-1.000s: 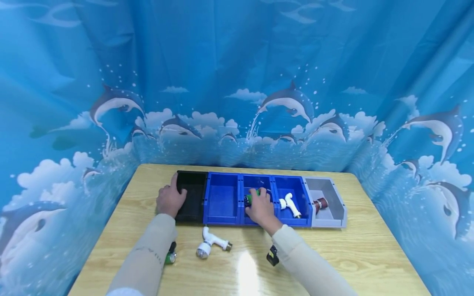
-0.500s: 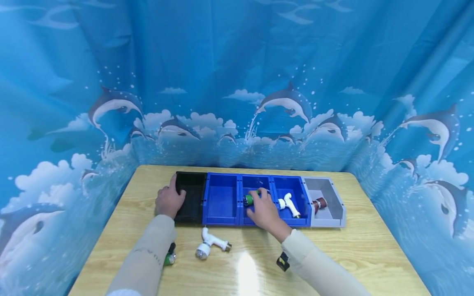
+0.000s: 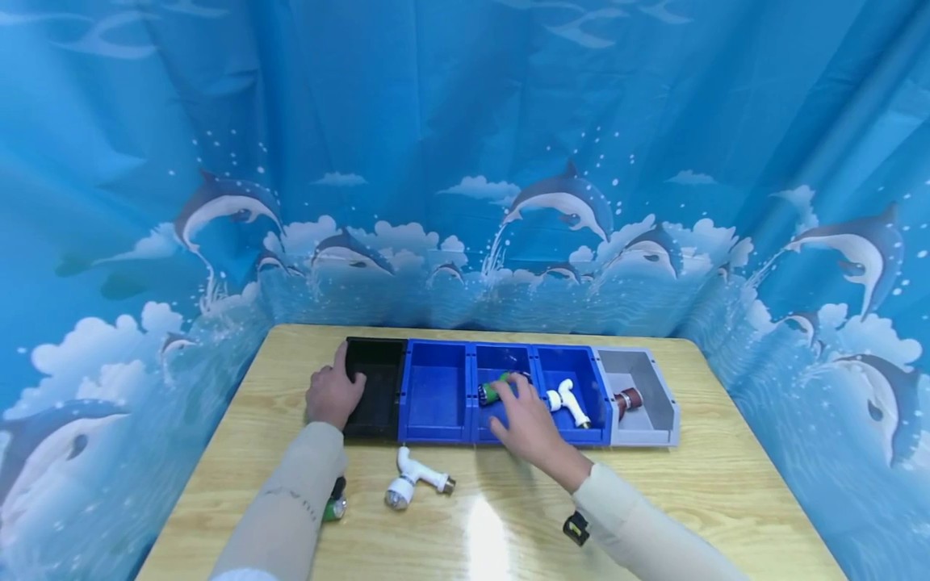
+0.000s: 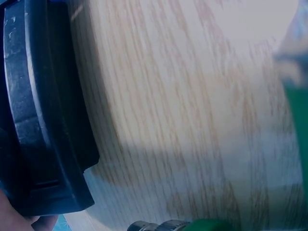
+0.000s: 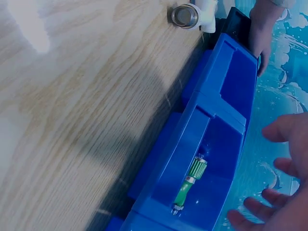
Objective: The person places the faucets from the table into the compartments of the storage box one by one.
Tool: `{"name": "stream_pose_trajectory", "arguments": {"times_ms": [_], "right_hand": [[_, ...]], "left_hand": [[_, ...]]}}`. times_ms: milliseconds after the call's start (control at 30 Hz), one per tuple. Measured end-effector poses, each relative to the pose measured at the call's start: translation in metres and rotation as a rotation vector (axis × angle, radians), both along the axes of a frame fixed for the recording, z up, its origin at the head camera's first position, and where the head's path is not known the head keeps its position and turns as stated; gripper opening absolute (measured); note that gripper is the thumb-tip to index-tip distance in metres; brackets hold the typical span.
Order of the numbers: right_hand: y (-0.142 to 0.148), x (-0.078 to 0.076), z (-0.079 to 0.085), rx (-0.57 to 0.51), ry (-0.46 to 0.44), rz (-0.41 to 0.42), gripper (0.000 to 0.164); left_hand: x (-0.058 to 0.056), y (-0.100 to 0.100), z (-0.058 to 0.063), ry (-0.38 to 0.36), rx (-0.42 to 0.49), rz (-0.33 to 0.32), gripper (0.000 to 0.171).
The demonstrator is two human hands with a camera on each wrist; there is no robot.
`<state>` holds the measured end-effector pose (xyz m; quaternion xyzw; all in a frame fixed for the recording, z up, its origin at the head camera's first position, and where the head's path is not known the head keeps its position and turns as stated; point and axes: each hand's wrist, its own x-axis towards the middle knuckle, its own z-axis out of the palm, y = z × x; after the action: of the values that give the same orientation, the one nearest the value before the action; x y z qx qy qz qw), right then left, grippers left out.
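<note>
Taking the middle blue bin (image 3: 485, 428) as reference: far left of it, the left hand (image 3: 334, 393) grips the rim of the black bin (image 3: 374, 429), thumb inward, other fingers partly hidden; presumably this steadies the row. Left and nearer the person, a half-hidden flashlight (image 3: 335, 509) and loose white faucet (image 3: 417, 471) lie outside. Inside it rests a green flashlight (image 3: 489, 394), its walls likely preventing rolling. The right hand (image 3: 528, 424) is above, fingers spread, pinching nothing. Immediately right, a neighbouring bin (image 3: 574, 438) contains another faucet (image 3: 571, 402).
</note>
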<state>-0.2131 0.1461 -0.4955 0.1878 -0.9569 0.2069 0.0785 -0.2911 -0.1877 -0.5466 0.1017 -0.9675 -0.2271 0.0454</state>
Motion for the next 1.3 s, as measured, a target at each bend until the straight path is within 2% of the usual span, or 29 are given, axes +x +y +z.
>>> {"name": "stream_pose_trajectory", "arguments": {"times_ms": [133, 300, 500, 800, 1033, 1300], "right_hand": [[0.006, 0.003, -0.003, -0.032, 0.047, 0.063, 0.049], [0.020, 0.011, -0.009, -0.058, 0.119, 0.079, 0.048], [0.039, 0.013, -0.012, -0.060, 0.206, 0.008, 0.044], [0.060, 0.013, -0.008, -0.021, 0.160, -0.088, 0.043], [0.085, 0.006, -0.011, -0.019, 0.221, -0.137, 0.043], [0.110, 0.002, -0.013, -0.014, 0.227, -0.200, 0.045]], "left_hand": [[0.001, 0.000, 0.002, -0.005, 0.001, 0.004, 0.071], [0.001, 0.000, 0.001, -0.005, 0.014, 0.005, 0.072], [0.001, 0.001, -0.001, 0.013, 0.012, 0.003, 0.071], [0.001, 0.001, 0.001, 0.009, 0.013, 0.009, 0.072], [0.000, 0.001, 0.003, -0.009, 0.016, 0.012, 0.073], [0.001, 0.002, 0.003, -0.015, 0.015, 0.010, 0.072]]}}
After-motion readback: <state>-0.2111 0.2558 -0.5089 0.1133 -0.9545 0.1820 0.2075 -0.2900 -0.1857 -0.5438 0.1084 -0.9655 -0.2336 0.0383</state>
